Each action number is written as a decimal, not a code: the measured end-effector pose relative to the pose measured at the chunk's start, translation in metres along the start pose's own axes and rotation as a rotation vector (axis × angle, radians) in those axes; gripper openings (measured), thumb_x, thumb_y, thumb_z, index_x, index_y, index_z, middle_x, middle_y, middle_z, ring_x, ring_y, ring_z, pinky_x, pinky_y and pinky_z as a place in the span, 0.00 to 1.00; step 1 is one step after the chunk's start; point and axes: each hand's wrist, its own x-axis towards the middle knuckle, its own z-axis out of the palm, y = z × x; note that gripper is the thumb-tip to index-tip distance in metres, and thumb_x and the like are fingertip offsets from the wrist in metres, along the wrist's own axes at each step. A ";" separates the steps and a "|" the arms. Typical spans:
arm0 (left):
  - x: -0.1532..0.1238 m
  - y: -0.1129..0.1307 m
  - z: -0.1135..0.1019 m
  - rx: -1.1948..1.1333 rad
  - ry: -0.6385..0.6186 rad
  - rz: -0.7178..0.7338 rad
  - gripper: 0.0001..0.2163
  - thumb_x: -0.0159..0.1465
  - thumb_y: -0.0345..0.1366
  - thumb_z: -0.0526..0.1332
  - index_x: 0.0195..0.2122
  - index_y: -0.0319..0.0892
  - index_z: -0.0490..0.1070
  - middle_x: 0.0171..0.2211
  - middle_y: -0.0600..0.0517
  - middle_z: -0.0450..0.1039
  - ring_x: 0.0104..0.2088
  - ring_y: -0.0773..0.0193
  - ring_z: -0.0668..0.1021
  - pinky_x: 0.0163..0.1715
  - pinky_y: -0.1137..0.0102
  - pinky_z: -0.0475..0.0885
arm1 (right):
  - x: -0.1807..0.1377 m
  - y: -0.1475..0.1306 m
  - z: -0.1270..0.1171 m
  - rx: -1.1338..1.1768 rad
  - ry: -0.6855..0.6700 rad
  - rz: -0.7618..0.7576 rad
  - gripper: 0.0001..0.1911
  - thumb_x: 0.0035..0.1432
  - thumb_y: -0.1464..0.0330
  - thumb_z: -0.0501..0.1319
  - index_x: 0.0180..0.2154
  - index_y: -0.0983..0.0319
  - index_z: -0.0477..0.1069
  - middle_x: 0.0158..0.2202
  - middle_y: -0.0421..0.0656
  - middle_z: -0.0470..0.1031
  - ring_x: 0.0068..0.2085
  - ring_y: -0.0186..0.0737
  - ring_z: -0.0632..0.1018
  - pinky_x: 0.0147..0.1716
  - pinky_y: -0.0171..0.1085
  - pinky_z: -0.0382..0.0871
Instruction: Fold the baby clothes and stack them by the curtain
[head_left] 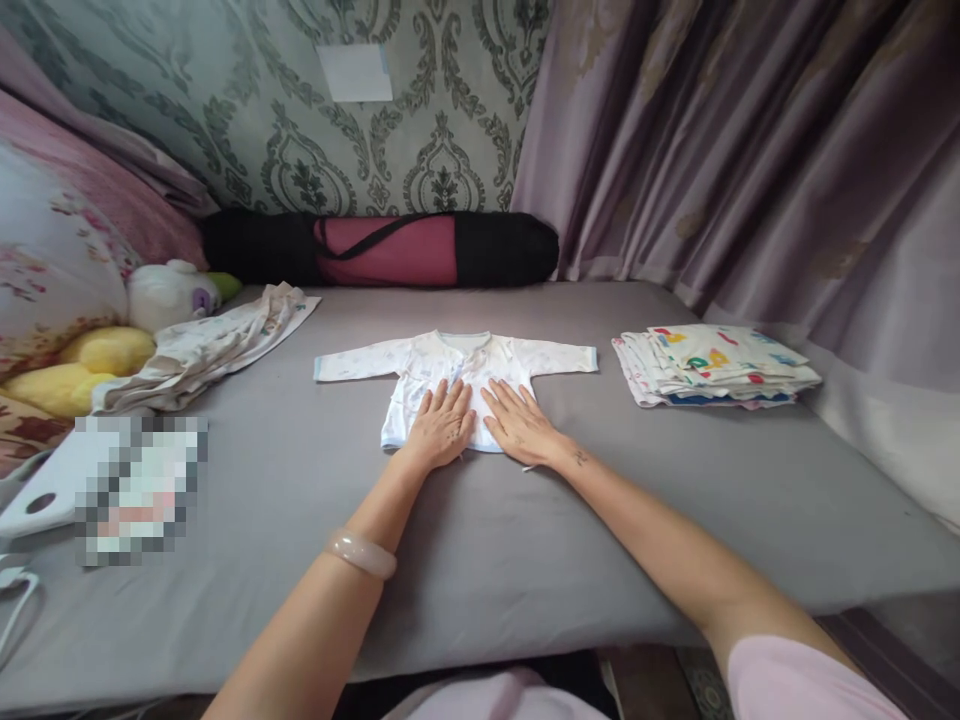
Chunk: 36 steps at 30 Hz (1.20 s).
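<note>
A small white baby shirt (469, 358) with light blue trim lies spread on the grey sheet (570, 540), sleeves stretched out to both sides. Flat on its lower left part rests my left hand (442, 425), fingers extended. My right hand (520, 422) lies flat on the lower right part, fingers slightly spread. Both palms press on the fabric and hide some of the hem. Thin ties stick out beside the hands at the bottom edge.
Folded baby clothes (720, 368) are stacked at the right. Crumpled clothing (225, 345) lies at the left beside a yellow plush toy (105, 365) and a white plush toy (169, 295). A black and red long bag (386, 248) lies along the wall. A white cable (21, 600) is near left.
</note>
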 end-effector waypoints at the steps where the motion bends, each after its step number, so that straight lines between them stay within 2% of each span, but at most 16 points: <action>1: 0.000 0.000 -0.001 0.007 -0.015 -0.004 0.27 0.70 0.42 0.40 0.69 0.41 0.48 0.70 0.48 0.45 0.70 0.51 0.46 0.67 0.53 0.44 | -0.009 -0.001 -0.001 0.008 0.000 -0.018 0.30 0.70 0.61 0.41 0.68 0.68 0.48 0.71 0.51 0.43 0.70 0.43 0.45 0.67 0.49 0.35; 9: 0.001 0.004 -0.005 0.069 -0.086 -0.006 0.28 0.70 0.44 0.41 0.69 0.37 0.46 0.71 0.46 0.42 0.70 0.47 0.44 0.66 0.50 0.44 | -0.098 -0.021 -0.011 0.132 -0.049 -0.151 0.30 0.69 0.64 0.45 0.68 0.68 0.48 0.70 0.51 0.44 0.70 0.42 0.45 0.68 0.47 0.38; 11: 0.000 0.003 -0.006 0.092 -0.076 -0.002 0.28 0.70 0.43 0.41 0.69 0.37 0.47 0.70 0.45 0.43 0.69 0.45 0.45 0.65 0.46 0.43 | -0.118 -0.026 -0.020 0.219 -0.095 -0.155 0.31 0.68 0.64 0.48 0.68 0.66 0.48 0.70 0.49 0.43 0.70 0.42 0.44 0.68 0.46 0.38; 13: 0.001 0.003 -0.010 0.113 -0.062 0.024 0.27 0.70 0.42 0.43 0.68 0.38 0.50 0.70 0.43 0.46 0.69 0.43 0.46 0.64 0.42 0.43 | -0.132 -0.027 -0.035 0.345 -0.169 -0.171 0.31 0.65 0.64 0.53 0.67 0.62 0.52 0.70 0.47 0.45 0.70 0.43 0.47 0.68 0.46 0.40; 15: 0.004 0.005 -0.016 0.133 -0.035 0.077 0.25 0.69 0.41 0.46 0.66 0.39 0.55 0.69 0.42 0.49 0.69 0.42 0.47 0.63 0.41 0.43 | -0.134 -0.021 -0.054 0.498 -0.263 -0.203 0.27 0.62 0.67 0.57 0.62 0.57 0.63 0.68 0.45 0.55 0.68 0.43 0.56 0.66 0.44 0.48; 17: 0.010 0.011 -0.021 0.149 0.018 0.138 0.22 0.69 0.39 0.48 0.63 0.40 0.60 0.68 0.41 0.51 0.69 0.43 0.47 0.64 0.41 0.42 | -0.123 -0.006 -0.072 0.649 -0.337 -0.187 0.19 0.62 0.68 0.56 0.53 0.56 0.74 0.57 0.43 0.73 0.58 0.41 0.72 0.59 0.40 0.62; 19: 0.017 0.020 -0.022 0.142 0.058 0.192 0.21 0.69 0.39 0.48 0.61 0.41 0.62 0.68 0.42 0.53 0.69 0.46 0.49 0.65 0.44 0.44 | -0.099 0.018 -0.084 0.745 -0.331 -0.096 0.17 0.63 0.66 0.54 0.47 0.59 0.78 0.43 0.42 0.81 0.44 0.38 0.80 0.47 0.35 0.70; 20: 0.022 0.026 -0.021 0.128 0.060 0.216 0.20 0.69 0.38 0.47 0.61 0.42 0.62 0.67 0.43 0.54 0.69 0.47 0.50 0.65 0.46 0.45 | -0.084 0.033 -0.087 0.754 -0.247 -0.030 0.16 0.63 0.65 0.54 0.43 0.61 0.78 0.41 0.42 0.81 0.42 0.38 0.79 0.44 0.34 0.70; 21: 0.027 0.032 -0.018 0.108 0.051 0.239 0.20 0.69 0.38 0.47 0.61 0.43 0.61 0.67 0.43 0.55 0.69 0.49 0.50 0.65 0.48 0.46 | -0.067 0.050 -0.088 0.739 -0.123 0.056 0.16 0.63 0.65 0.54 0.41 0.63 0.78 0.39 0.42 0.81 0.42 0.38 0.79 0.43 0.33 0.70; 23: 0.037 0.044 -0.012 0.065 0.012 0.279 0.21 0.69 0.39 0.47 0.62 0.42 0.59 0.68 0.43 0.54 0.69 0.50 0.51 0.65 0.51 0.49 | -0.035 0.082 -0.085 0.621 0.141 0.329 0.17 0.63 0.67 0.52 0.37 0.66 0.78 0.36 0.45 0.80 0.39 0.39 0.78 0.40 0.33 0.69; 25: 0.049 0.052 -0.005 0.031 -0.026 0.293 0.23 0.70 0.38 0.46 0.64 0.38 0.56 0.68 0.41 0.52 0.69 0.51 0.52 0.65 0.53 0.50 | -0.008 0.109 -0.079 0.463 0.328 0.602 0.15 0.62 0.69 0.52 0.40 0.66 0.77 0.39 0.47 0.80 0.42 0.42 0.78 0.42 0.35 0.68; 27: 0.062 0.055 -0.002 0.016 -0.055 0.284 0.23 0.70 0.37 0.45 0.65 0.35 0.54 0.68 0.38 0.51 0.69 0.51 0.52 0.65 0.54 0.51 | 0.009 0.125 -0.072 0.384 0.396 0.826 0.15 0.61 0.72 0.53 0.44 0.64 0.76 0.43 0.49 0.79 0.45 0.46 0.78 0.44 0.37 0.68; 29: 0.077 0.053 -0.002 0.016 -0.063 0.268 0.23 0.69 0.35 0.45 0.65 0.33 0.54 0.68 0.37 0.51 0.69 0.50 0.52 0.65 0.54 0.51 | 0.019 0.131 -0.063 0.340 0.427 0.955 0.17 0.61 0.73 0.53 0.48 0.64 0.75 0.47 0.53 0.76 0.50 0.49 0.76 0.47 0.40 0.67; 33: 0.109 0.038 -0.007 0.017 -0.028 0.290 0.24 0.66 0.32 0.50 0.64 0.35 0.56 0.67 0.36 0.53 0.68 0.49 0.54 0.65 0.53 0.54 | 0.029 0.132 -0.049 0.275 0.499 1.080 0.20 0.61 0.72 0.53 0.53 0.70 0.71 0.54 0.62 0.68 0.57 0.57 0.70 0.52 0.46 0.66; 36: 0.131 0.026 -0.010 -0.002 -0.019 0.326 0.25 0.65 0.34 0.53 0.63 0.36 0.57 0.65 0.36 0.56 0.67 0.48 0.57 0.64 0.51 0.55 | 0.034 0.140 -0.045 0.339 0.484 1.157 0.22 0.59 0.70 0.55 0.53 0.71 0.70 0.56 0.64 0.67 0.57 0.59 0.70 0.51 0.47 0.67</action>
